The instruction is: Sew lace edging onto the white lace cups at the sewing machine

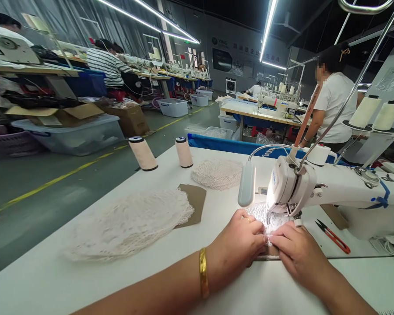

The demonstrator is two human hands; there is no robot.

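Evidently, the left hand (238, 238) and right hand (300, 249) pinch the white lace (256, 212) at the sewing machine (282, 179), probably keeping it flat, the cream pile (131, 221) lying left on the surface (221, 210), clear of them

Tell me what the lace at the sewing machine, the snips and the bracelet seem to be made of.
Lace: white, openwork textile with visible holes; cotton or synthetic, I can't tell.
Snips: dark blades, thin and pointed, probably metal; smooth orange-red handle, perhaps painted metal or plastic.
Bracelet: gold-coloured with bright highlights, so likely polished metal; real gold or not stays open.
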